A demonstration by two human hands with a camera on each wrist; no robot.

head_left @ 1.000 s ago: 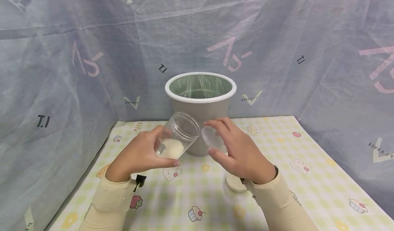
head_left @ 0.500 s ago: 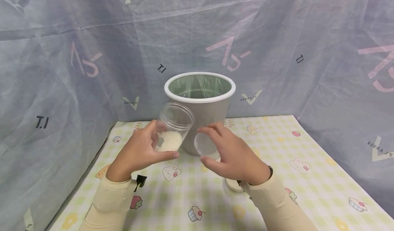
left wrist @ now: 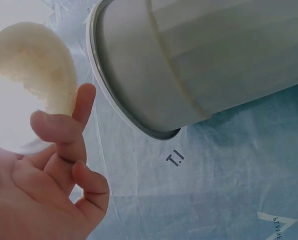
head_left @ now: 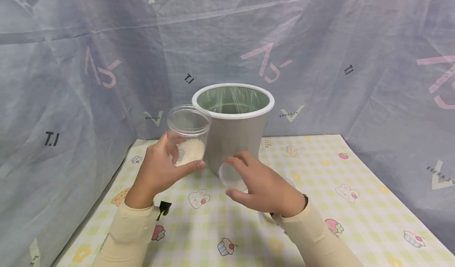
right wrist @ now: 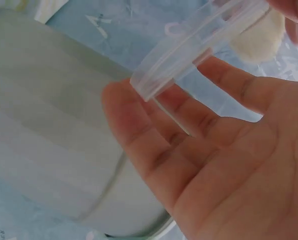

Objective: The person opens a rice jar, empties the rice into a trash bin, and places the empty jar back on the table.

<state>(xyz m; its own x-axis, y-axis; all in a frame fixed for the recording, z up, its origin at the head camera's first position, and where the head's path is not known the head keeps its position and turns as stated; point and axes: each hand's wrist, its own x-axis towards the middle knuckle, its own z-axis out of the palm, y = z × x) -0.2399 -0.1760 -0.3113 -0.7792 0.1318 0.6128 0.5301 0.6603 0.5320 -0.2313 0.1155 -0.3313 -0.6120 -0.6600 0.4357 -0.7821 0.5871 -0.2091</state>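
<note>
My left hand (head_left: 156, 168) grips a clear plastic jar (head_left: 189, 121) by its lower side, mouth up and slightly tilted. White grains (head_left: 192, 150) that look like rice lie in its bottom. In the left wrist view, fingers curl around the jar's base (left wrist: 59, 60), the grains showing through it. A round clear lid (head_left: 231, 177) is pinched by its edge between thumb and fingers of my right hand (head_left: 263, 184), lower and to the right of the jar. The right wrist view shows the lid (right wrist: 189, 50) edge-on against the fingers.
Behind both hands stands a grey bin (head_left: 236, 136) with a white rim and a clear liner. A pale round thing (head_left: 268, 217) lies on the checked tablecloth (head_left: 199, 235), mostly hidden by my right wrist. Grey-blue cloth (head_left: 106, 81) hangs around the table's back and sides.
The jar has risen, moved left and turned more upright in my left hand. My right hand has moved down and left with the lid, away from the jar's mouth.
</note>
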